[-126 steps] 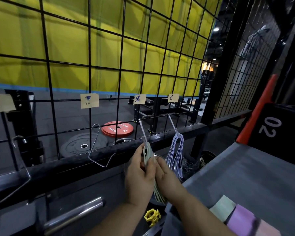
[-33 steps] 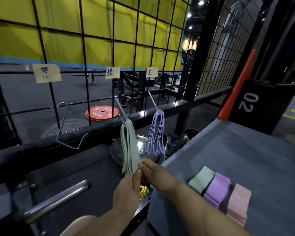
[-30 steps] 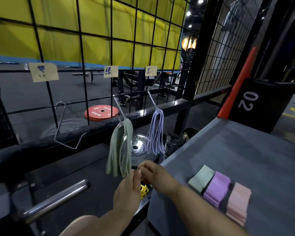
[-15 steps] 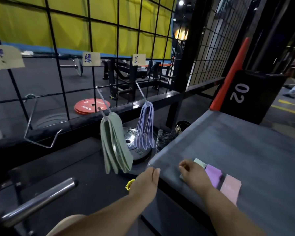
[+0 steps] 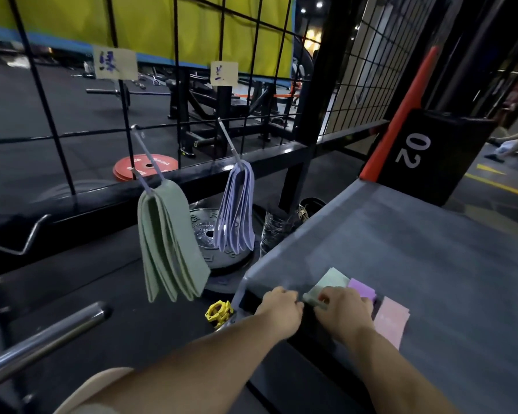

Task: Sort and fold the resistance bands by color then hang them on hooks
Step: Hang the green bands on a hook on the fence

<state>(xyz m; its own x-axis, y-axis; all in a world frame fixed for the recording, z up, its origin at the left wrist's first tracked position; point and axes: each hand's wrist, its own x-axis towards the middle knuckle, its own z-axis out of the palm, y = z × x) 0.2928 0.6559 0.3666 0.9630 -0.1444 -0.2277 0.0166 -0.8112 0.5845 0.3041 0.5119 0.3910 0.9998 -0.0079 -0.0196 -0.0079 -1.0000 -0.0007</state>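
Several green bands [image 5: 169, 243] hang from a wire hook [image 5: 144, 162] on the black grid, under a paper label. To their right, several lavender-blue bands [image 5: 237, 210] hang from a second hook. On the grey platform [image 5: 416, 249] lie three folded stacks side by side: green [image 5: 334, 280], purple [image 5: 362, 288] and pink [image 5: 391, 319]. My right hand [image 5: 344, 309] pinches the near edge of the green stack and partly covers the purple one. My left hand [image 5: 278, 309] curls onto the left end of that same edge, at the platform's rim.
An empty wire hook [image 5: 21, 243] hangs at the far left. A steel bar [image 5: 42, 345] juts out at lower left. A yellow collar [image 5: 219, 312], a black weight plate [image 5: 213, 234] and a red plate [image 5: 145, 168] lie on the floor. A black box marked 02 [image 5: 431, 162] stands behind the platform.
Both hands let go of the green bands, which now hang on the hook, and moved right to the platform. They have closed on the near edge of the folded green stack.
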